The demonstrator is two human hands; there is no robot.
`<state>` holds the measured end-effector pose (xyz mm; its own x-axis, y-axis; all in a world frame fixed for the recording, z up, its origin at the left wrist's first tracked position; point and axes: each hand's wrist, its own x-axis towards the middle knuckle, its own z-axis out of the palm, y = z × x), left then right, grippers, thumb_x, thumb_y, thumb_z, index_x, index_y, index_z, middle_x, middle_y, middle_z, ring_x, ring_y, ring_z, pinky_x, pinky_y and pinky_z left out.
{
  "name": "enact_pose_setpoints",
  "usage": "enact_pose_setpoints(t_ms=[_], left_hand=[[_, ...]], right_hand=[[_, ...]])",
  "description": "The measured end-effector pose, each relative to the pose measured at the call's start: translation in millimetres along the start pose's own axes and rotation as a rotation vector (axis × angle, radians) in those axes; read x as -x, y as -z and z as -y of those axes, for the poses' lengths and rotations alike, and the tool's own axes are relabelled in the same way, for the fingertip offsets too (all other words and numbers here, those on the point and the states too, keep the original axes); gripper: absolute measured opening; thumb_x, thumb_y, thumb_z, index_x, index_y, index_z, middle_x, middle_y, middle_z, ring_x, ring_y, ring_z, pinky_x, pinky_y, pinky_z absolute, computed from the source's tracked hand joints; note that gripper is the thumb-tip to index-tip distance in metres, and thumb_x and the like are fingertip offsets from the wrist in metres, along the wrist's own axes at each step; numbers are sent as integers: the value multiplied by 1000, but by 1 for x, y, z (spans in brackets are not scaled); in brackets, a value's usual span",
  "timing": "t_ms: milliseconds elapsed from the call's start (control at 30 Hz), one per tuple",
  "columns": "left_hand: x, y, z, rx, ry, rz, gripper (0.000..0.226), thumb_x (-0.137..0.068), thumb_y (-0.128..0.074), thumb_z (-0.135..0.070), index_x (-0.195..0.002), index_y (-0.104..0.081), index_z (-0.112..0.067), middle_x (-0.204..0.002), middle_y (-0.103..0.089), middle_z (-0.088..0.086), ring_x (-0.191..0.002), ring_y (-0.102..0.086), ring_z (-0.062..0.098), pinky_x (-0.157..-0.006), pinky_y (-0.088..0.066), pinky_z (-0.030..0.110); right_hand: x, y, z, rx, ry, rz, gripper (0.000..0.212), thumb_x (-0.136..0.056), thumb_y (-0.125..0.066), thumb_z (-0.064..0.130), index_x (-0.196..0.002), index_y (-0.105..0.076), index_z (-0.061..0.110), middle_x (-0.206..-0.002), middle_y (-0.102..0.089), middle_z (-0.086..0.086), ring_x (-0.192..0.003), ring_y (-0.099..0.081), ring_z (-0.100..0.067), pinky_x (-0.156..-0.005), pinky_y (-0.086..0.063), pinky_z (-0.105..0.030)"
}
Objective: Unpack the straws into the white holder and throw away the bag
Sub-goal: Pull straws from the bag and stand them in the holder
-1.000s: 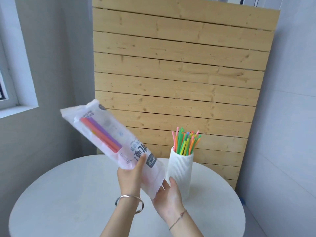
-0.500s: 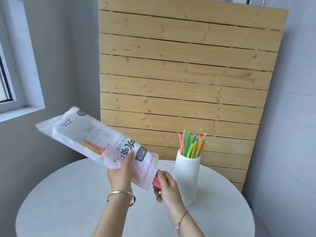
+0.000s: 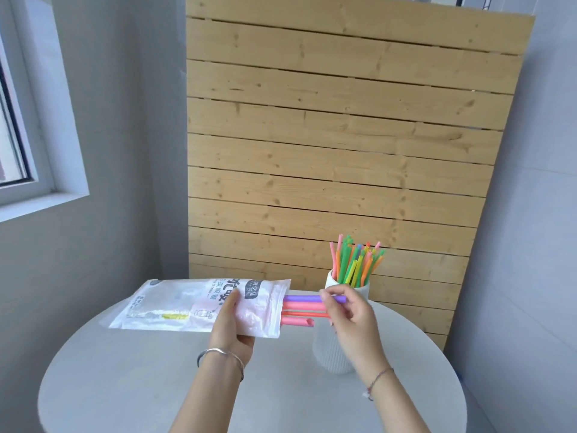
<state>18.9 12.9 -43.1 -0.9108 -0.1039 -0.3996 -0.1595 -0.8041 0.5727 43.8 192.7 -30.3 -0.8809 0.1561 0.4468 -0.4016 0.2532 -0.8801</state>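
My left hand [image 3: 232,326] grips a white plastic straw bag [image 3: 175,306], held nearly level above the table with its open mouth to the right. Several thick straws [image 3: 303,309], purple, pink and orange, stick out of that mouth. My right hand [image 3: 349,314] pinches their ends, with the purple one on top. Just behind my right hand stands the white ribbed holder [image 3: 332,351], partly hidden by it and filled with several thin bright straws [image 3: 356,260].
The round white table [image 3: 125,385] carries only the holder. A wooden slat panel [image 3: 343,151] leans on the wall behind it. Grey walls close in on both sides, and a window [image 3: 18,120] is at the left.
The bag has swung from tilted up-left to nearly level. My right hand has drawn the thick straws partway out of the mouth toward the right.
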Motion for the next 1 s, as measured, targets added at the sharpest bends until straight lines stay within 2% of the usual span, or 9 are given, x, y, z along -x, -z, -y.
enact_pose_setpoints(t_ms=[100,233,300,400,500,633,733,867,1000], left_hand=[[-1,0,2,53,14,-7,23,-91,-61,-24,-111,-59,-11,-123,-62,9,-121,-57,25,-108,-40,46],[1,-5,8,46,19,32,28,-95,-55,-21,-119,-60,-8,-107,-65,6,-105,-60,22,-109,-38,41],[5,-9,15,34,35,64,33,-96,-54,-21,-125,-58,-7,-110,-66,7,-109,-58,22,-108,-39,38],[7,-14,28,11,79,84,35,-95,-55,-21,-126,-58,-5,-113,-66,9,-113,-58,24,-102,-43,37],[11,-19,28,25,102,85,35,-94,-56,-24,-125,-57,-7,-117,-65,11,-105,-60,25,-94,-47,37],[2,-14,24,127,108,92,48,-97,-47,-35,-136,-47,-6,-135,-56,10,-123,-54,30,-109,-37,40],[4,-17,32,93,131,92,49,-98,-47,-34,-138,-46,-6,-140,-53,18,-130,-49,35,-111,-35,40],[14,-27,42,51,51,38,42,-96,-52,-26,-132,-53,-3,-132,-60,12,-115,-58,24,-90,-47,36],[20,-32,47,34,71,93,42,-96,-52,-27,-130,-55,-2,-130,-62,13,-117,-59,24,-93,-45,36]], right_hand=[[-4,9,2,-284,-117,-215,18,-88,-61,19,-70,-63,20,-43,-41,10,-40,-32,-6,-39,-28,-16],[-5,7,4,-424,-171,-244,21,-86,-63,20,-65,-64,22,-40,-39,10,-36,-30,-6,-36,-26,-16],[0,-3,3,-430,-200,-194,13,-83,-67,23,-71,-68,20,-42,-42,8,-37,-35,-8,-37,-30,-17],[5,-16,2,-401,-257,-96,8,-86,-64,24,-82,-68,20,-56,-63,8,-48,-57,-5,-42,-45,-18],[0,-12,5,-414,-243,-134,26,-94,-50,27,-81,-68,13,-41,-48,6,-36,-42,-8,-36,-33,-17],[-9,8,9,-426,-214,-229,45,-97,-42,30,-64,-66,11,-37,-33,7,-32,-27,-7,-35,-21,-17],[-6,4,7,-344,-204,-166,43,-97,-43,26,-64,-67,11,-36,-37,7,-32,-29,-7,-35,-23,-16],[-4,0,11,-303,-172,-122,39,-96,-46,25,-70,-69,6,-35,-42,7,-32,-33,-6,-35,-29,-16],[-9,5,20,-245,-137,-91,36,-93,-51,27,-70,-69,6,-45,-41,-4,-35,-33,-8,-37,-29,-17]])
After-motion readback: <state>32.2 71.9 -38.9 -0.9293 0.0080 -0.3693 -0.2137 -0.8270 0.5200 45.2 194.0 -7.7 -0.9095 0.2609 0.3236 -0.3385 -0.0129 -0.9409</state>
